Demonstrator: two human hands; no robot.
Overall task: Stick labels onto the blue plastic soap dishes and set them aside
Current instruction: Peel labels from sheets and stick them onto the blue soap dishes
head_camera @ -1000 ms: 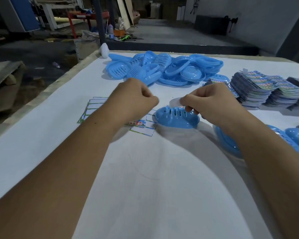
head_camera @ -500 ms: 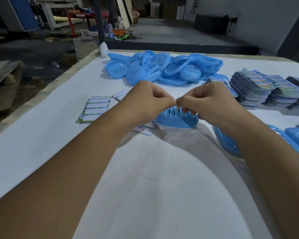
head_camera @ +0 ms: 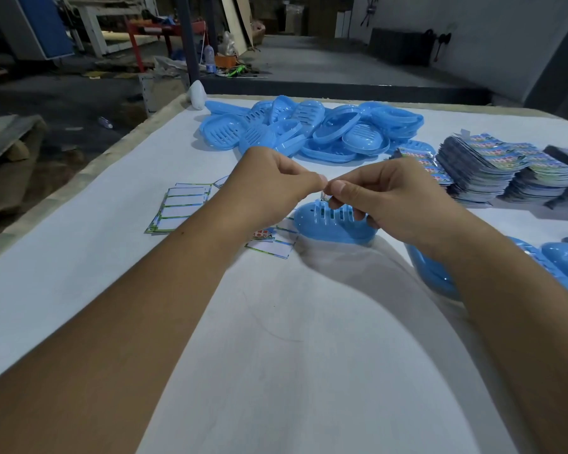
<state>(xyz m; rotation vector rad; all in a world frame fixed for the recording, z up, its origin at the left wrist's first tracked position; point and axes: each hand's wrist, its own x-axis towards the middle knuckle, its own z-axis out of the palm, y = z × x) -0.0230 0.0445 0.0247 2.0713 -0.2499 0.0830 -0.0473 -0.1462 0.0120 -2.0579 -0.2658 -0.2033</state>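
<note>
A blue slotted soap dish lies upside down on the white table in front of me. Just above it my left hand and my right hand meet fingertip to fingertip, both pinching a small label that is mostly hidden by the fingers. Used label backing sheets lie to the left, and one partly used sheet lies under my left wrist. A heap of blue soap dishes sits at the far side.
Stacks of printed label sheets stand at the right. More blue dishes lie at the right edge under my right forearm. A white object sits at the table's far left corner. The table's left edge drops to a cluttered floor.
My left hand came right from the backing sheets and met my right hand above the dish. Both now pinch the label together.
</note>
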